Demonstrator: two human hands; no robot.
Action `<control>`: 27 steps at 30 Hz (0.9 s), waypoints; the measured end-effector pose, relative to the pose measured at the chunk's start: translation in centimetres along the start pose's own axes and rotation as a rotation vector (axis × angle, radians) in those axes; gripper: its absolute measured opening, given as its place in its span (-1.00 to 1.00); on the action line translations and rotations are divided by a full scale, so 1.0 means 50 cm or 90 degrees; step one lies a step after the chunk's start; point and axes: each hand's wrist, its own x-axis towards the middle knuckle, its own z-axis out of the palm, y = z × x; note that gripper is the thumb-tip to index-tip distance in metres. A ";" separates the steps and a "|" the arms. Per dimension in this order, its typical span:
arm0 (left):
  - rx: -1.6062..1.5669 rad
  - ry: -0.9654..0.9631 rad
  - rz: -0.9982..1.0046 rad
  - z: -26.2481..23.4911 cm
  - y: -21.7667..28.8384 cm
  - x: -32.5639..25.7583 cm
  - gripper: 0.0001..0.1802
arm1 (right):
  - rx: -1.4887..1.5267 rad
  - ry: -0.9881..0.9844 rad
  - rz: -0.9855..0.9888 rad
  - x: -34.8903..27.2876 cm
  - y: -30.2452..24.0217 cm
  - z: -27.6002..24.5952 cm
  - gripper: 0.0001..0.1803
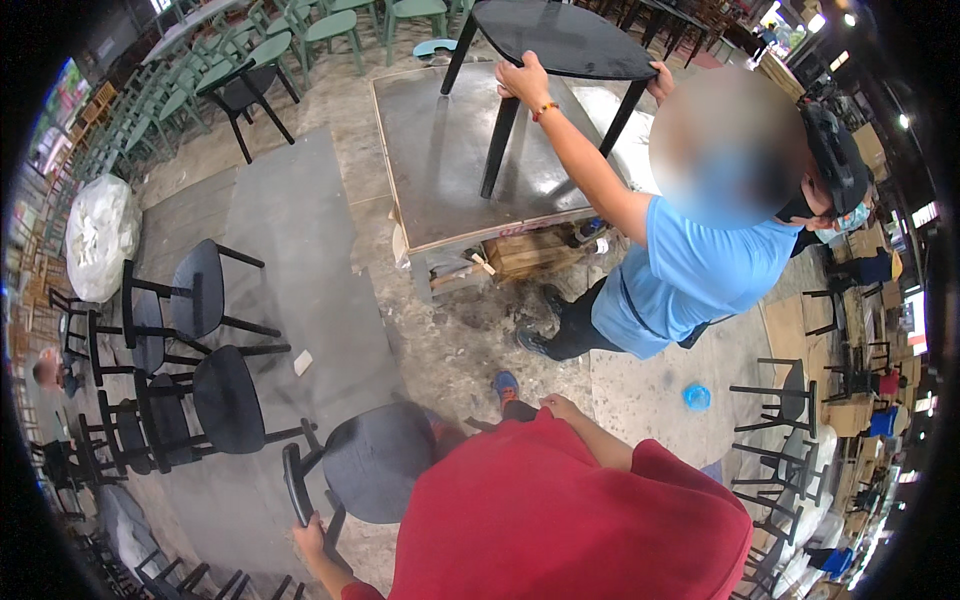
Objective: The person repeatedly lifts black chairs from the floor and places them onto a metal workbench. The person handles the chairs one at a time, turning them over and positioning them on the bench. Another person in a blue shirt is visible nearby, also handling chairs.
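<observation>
A black chair (pixel 375 465) with a rounded seat stands right by my left side. My left hand (pixel 313 540) is closed round the end of its curved backrest. Bent in front of my red shirt, my right hand (pixel 562 407) hangs near my waist; its fingers are too small and partly hidden to tell whether they hold anything. Across from me a co-worker in a blue shirt (pixel 690 280) grips the edge of a black piece with a broad flat top (pixel 560 40) and several legs, over a low, dark-topped worktable (pixel 430 200).
Several black chairs (pixel 225 400) stand in a group on the left, with a white plastic-wrapped bundle (pixel 103 238) behind them. Green chairs (pixel 330 28) fill the far left. A small blue item (pixel 697 397) lies on the floor at right, before more black chairs (pixel 790 395).
</observation>
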 end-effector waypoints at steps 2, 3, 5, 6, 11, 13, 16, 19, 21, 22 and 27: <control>0.017 0.005 0.009 -0.004 0.002 0.001 -0.72 | -0.001 -0.001 0.008 -0.001 -0.006 0.004 -0.41; 0.024 0.008 0.006 -0.005 0.001 0.003 -0.72 | -0.002 -0.002 0.011 -0.002 -0.014 0.004 -0.41; 0.037 0.010 0.000 -0.005 0.005 0.004 -0.71 | -0.007 0.005 0.015 0.002 -0.018 0.009 -0.42; 0.035 0.013 -0.004 -0.002 0.009 0.001 -0.71 | -0.010 0.010 0.018 0.006 -0.015 0.012 -0.42; 0.016 0.028 0.001 0.004 0.001 -0.003 -0.73 | -0.008 -0.009 0.007 0.017 0.002 0.032 -0.41; 0.024 0.026 0.006 0.003 -0.016 0.004 -0.74 | -0.004 -0.013 -0.002 0.019 -0.007 0.040 -0.40; 0.027 0.020 0.012 0.007 -0.009 0.013 -0.76 | 0.006 -0.007 -0.007 0.025 -0.003 0.050 -0.40; 0.038 0.006 0.003 -0.002 -0.018 0.022 -0.77 | 0.012 0.000 0.003 0.023 -0.008 0.061 -0.40; 0.044 0.000 -0.009 -0.003 -0.025 0.023 -0.77 | 0.023 -0.004 0.009 0.028 -0.004 0.061 -0.41; 0.047 0.002 -0.015 -0.003 -0.029 0.021 -0.78 | 0.023 -0.003 0.006 0.028 0.000 0.061 -0.42; 0.036 -0.009 -0.011 0.006 -0.008 0.017 -0.78 | 0.014 -0.018 -0.007 0.023 0.001 0.051 -0.44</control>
